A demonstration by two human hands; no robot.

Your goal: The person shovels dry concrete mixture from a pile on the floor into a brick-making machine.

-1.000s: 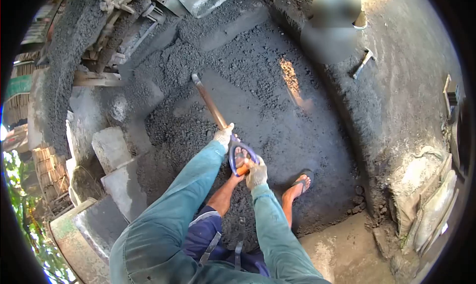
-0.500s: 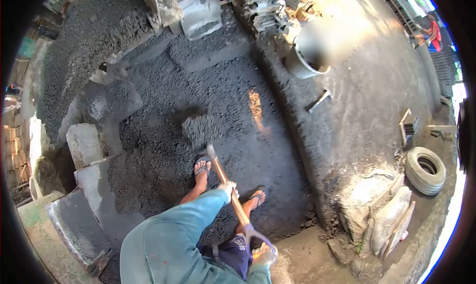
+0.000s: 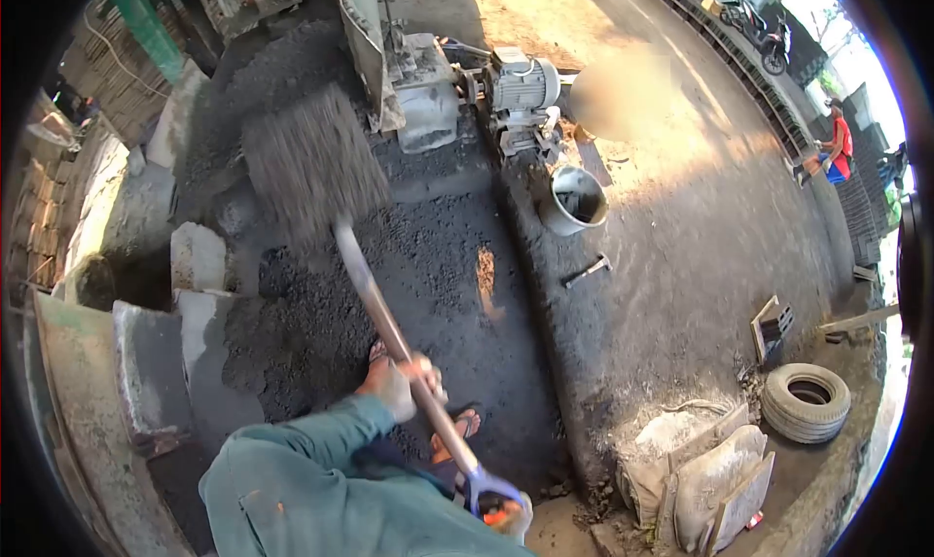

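A long-handled shovel (image 3: pixel 381 316) slants up and to the left across my front, its blade raised and covered by a load of dark, damp, grainy mix (image 3: pixel 316 168) that is smeared by motion. My left hand (image 3: pixel 407 384) is wrapped round the middle of the shaft. Down at the blue D-shaped grip, my right hand (image 3: pixel 511 518) is closed on the shovel's end, partly hidden by the grip. Below the shovel spreads more dark mix (image 3: pixel 302 323) on the floor, near my sandalled feet.
A motor (image 3: pixel 523 82) stands beside a metal machine chute (image 3: pixel 428 109) at the back. To the right are a bucket (image 3: pixel 574 202), a hammer (image 3: pixel 588 271), a tyre (image 3: pixel 806 403) and stacked sacks (image 3: pixel 720 469). Concrete slabs (image 3: pixel 151 367) line the left. A person in red (image 3: pixel 837 143) sits far right.
The loaded shovel blade has risen from near the floor and swung up and to the left, towards the machine. Both hands stay on the shovel. My view has tilted up.
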